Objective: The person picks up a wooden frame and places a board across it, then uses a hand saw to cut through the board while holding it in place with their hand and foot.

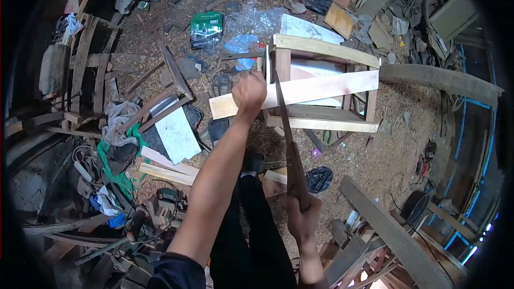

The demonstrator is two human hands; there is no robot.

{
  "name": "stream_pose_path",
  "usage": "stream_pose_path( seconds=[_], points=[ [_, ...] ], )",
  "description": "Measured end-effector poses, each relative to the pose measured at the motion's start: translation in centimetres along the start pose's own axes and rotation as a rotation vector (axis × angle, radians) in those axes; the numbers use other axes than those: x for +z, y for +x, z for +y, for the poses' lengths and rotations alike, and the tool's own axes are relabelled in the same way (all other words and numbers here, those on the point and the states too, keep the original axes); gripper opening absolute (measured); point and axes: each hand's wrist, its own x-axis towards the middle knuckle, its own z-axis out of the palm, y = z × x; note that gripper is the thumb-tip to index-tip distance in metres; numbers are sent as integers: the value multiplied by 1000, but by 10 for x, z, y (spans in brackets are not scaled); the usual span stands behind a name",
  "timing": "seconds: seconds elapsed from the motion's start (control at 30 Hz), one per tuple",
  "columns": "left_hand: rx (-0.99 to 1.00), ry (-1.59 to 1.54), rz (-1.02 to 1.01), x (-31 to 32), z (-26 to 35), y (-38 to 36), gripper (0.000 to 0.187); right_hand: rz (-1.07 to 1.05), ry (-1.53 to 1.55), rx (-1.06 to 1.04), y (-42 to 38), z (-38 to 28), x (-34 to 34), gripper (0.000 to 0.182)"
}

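My left hand [249, 92] presses down on a pale wooden board [321, 88] that lies across the top of a small wooden stool frame [326, 124]. My right hand [302, 217] grips the wooden handle of a hand saw [284, 118]. The saw's blade runs up from the handle and meets the board just right of my left hand. My black-trousered leg [249, 219] and foot stand below the board, beside the frame.
Sawdust and offcuts cover the ground. Wooden frames and planks [88, 69] pile up at the left, a power tool [163, 203] lies at lower left, a green packet [206, 28] at the top, a long plank [393, 230] at lower right.
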Motion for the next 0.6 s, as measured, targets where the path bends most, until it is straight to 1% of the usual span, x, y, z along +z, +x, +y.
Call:
stream_pose_path(
  seconds=[0.03,0.07,0.13,0.2,0.23,0.3,0.37,0.4,0.43,0.5,0.57,0.6],
  points=[
    [41,-6,8,1,0,-1,49,-4,-13,71,-1,4,-1,24],
    [40,-2,3,3,0,-3,49,-5,-13,77,3,9,2,24],
    [84,12,79,5,0,1,50,-5,30,8,33,5,22,27],
    [107,20,96,0,0,12,49,53,-33,-88,71,10,47,27],
    [122,13,107,0,1,11,49,53,-39,-83,76,6,48,27],
    [147,-6,124,2,-2,8,49,43,43,-183,81,-4,51,26],
    [123,31,157,11,-6,6,49,-25,163,-71,90,-2,31,25],
    [90,32,59,6,-2,3,49,-47,231,19,87,-7,24,22],
    [95,20,51,4,3,1,49,-33,225,20,83,-4,23,22],
    [22,0,-30,-6,10,4,49,-26,202,24,71,9,30,22],
    [13,7,-31,-4,8,9,50,-70,165,-40,67,28,37,22],
    [6,9,-53,-2,7,7,50,-32,134,-37,61,29,41,23]
  ],
)
